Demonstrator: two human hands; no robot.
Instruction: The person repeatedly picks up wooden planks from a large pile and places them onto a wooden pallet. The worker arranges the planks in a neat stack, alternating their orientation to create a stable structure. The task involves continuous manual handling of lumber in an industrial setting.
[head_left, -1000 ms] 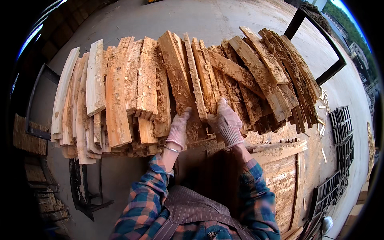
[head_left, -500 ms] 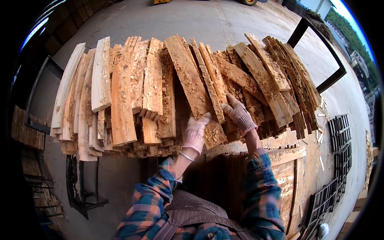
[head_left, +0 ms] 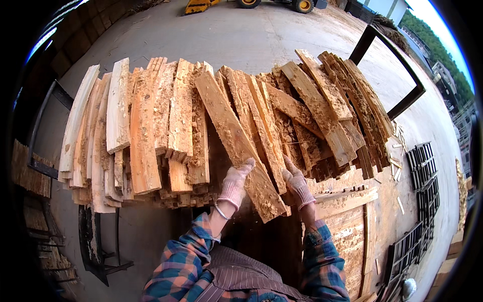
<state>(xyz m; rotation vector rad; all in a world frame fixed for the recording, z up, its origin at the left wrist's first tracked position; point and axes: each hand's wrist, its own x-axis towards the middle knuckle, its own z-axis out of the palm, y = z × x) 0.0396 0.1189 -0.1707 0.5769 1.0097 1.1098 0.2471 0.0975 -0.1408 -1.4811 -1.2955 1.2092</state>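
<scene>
Both my hands wear pale pinkish knit gloves. Between them lies a small bunch of rough wooden boards, near ends jutting toward me out of a wide stack [head_left: 143,136]. My left hand [head_left: 235,185] is closed on the left edge of the broad front board [head_left: 241,146], which slants down to the right and carries wood crumbs. On the bunch's other side, my right hand [head_left: 298,187] presses against the edge of a narrower board [head_left: 269,138], thumb side up. The fingers underneath are hidden.
Black metal frames stand at the stack's right [head_left: 420,90] and left [head_left: 37,136]. A lower stack of boards [head_left: 342,221] sits by my right forearm. Several black racks [head_left: 425,176] lie on the concrete floor at right. A yellow wheeled machine [head_left: 201,5] is at the far end.
My hands have drawn the bunch of boards toward me, so its near ends stick out further from the stack. The view has tilted up slightly, showing more of the yellow machine.
</scene>
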